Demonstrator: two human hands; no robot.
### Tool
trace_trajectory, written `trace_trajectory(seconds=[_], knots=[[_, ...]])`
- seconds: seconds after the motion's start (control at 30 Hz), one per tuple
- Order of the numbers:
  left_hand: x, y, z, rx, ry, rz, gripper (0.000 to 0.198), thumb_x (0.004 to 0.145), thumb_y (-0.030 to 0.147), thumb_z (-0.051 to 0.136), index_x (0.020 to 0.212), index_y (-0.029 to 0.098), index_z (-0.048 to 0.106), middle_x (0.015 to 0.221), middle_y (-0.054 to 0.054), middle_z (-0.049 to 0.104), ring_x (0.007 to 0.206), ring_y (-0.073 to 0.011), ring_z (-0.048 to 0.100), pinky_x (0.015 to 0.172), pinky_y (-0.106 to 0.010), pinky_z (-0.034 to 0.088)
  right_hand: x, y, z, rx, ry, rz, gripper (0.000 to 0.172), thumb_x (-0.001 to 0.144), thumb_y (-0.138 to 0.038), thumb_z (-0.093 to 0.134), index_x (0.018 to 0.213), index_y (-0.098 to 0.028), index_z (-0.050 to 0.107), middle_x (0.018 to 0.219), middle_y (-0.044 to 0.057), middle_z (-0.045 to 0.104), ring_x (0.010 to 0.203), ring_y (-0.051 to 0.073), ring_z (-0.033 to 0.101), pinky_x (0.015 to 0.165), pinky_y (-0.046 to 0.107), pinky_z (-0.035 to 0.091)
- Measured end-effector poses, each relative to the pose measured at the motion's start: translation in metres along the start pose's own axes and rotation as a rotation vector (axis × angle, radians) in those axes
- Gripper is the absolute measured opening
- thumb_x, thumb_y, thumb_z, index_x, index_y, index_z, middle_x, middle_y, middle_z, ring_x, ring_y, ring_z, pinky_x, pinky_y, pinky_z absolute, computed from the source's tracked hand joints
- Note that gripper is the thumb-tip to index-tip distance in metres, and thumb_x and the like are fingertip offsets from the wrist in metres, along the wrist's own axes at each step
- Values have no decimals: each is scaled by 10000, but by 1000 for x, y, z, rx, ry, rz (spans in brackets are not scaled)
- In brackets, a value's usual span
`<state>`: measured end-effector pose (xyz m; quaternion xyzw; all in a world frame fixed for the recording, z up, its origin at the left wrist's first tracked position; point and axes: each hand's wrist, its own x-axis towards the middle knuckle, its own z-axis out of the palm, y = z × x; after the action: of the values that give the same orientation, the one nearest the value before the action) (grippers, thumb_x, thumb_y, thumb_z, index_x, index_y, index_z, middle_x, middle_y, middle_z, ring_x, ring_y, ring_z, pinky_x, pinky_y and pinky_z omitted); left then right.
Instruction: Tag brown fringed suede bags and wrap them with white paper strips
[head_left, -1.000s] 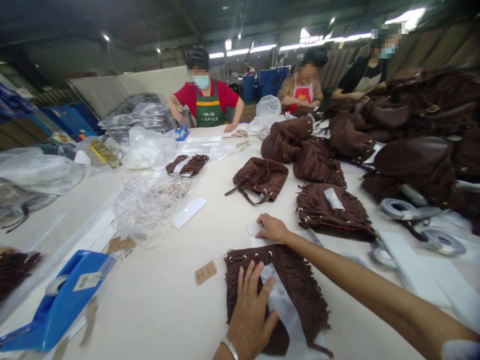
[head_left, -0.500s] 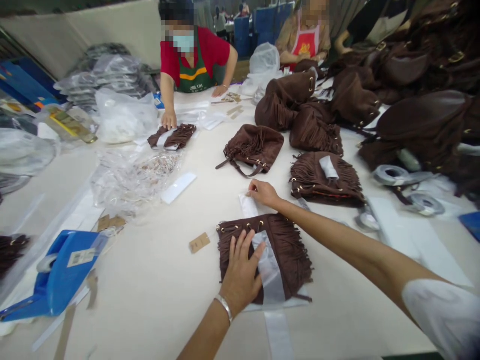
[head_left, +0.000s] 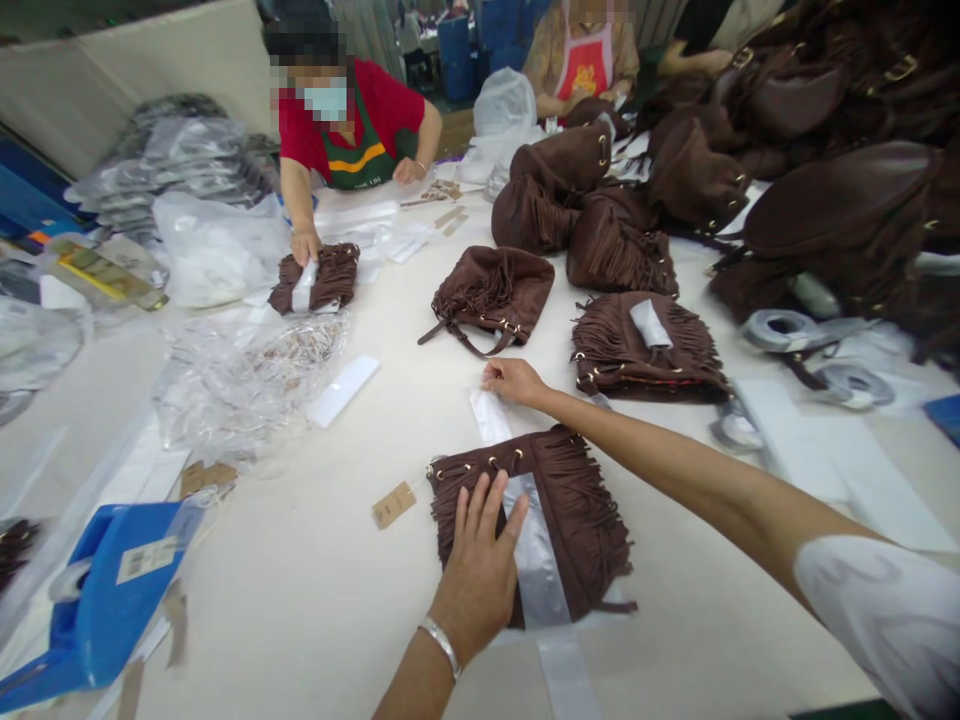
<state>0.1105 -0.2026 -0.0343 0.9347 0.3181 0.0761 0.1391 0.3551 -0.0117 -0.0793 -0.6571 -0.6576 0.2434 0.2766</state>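
A folded brown fringed bag [head_left: 577,510] lies on the pale table [head_left: 300,590] in front of me. A white plastic strip [head_left: 536,560] runs lengthwise over it and out past both ends. My left hand [head_left: 480,560] rests flat on the bag's left half, fingers spread, beside the strip. My right hand [head_left: 510,380] reaches beyond the bag and pinches the strip's far end [head_left: 487,415] against the table. A brown paper tag [head_left: 394,504] hangs off the bag's left corner.
More fringed bags [head_left: 645,345] lie ahead and heap up at the right. A blue tape dispenser [head_left: 97,600] sits near left, crumpled clear plastic [head_left: 240,380] beyond it, tape rolls [head_left: 780,328] at right. Across the table a person [head_left: 337,130] in a green apron handles a bag.
My view has tipped down and nearer. My right hand has closed on the strip's far end. My left hand stays flat on the bag. The person opposite has drawn a small bag closer.
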Motion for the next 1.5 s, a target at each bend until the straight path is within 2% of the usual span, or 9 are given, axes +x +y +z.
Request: trace_trajectory(seconds=[0.2,0.3,0.4,0.6,0.97,1.5], knots=[[0,-3,-9,-80,-41,14,823,747,15,439,1515,236,242,1627,-57,-10,1486,-322,16,1171,-625,185,-1,4,2,56,-11,37,136,758,-244,725,866,-181,671,841,0,688,755,138,579,669,224,373],[1,-2,-11,-117,-8,1,737,822,102,475,1509,259,261,1626,-46,38,1486,-314,66,1172,-614,207,1,2,1,91,-26,52,135,758,-240,718,867,-179,667,835,-6,677,750,127,575,661,214,374],[3,0,-3,-91,73,-42,591,901,210,495,1469,290,352,1625,-50,77,1478,-312,142,1156,-611,262,5,1,1,118,-35,64,129,752,-231,712,857,-175,663,800,-19,659,716,114,564,637,201,374],[8,0,17,-4,193,-102,544,906,174,508,1421,329,423,1612,-56,161,1460,-287,222,1120,-595,347,16,1,2,120,-47,74,131,722,-246,731,819,-180,674,725,-35,640,673,112,556,600,199,364],[6,-3,16,-4,154,-72,558,902,179,529,1430,320,415,1602,-70,201,1453,-304,238,1125,-602,329,23,2,5,71,-22,197,141,734,-301,727,845,-218,702,827,-13,693,742,137,594,605,221,359],[7,-2,17,-3,137,-72,526,907,175,520,1411,305,441,1599,-84,207,1459,-292,224,1136,-604,309,25,-6,0,42,-10,257,132,703,-303,747,816,-241,716,847,-19,708,786,158,616,606,232,381]])
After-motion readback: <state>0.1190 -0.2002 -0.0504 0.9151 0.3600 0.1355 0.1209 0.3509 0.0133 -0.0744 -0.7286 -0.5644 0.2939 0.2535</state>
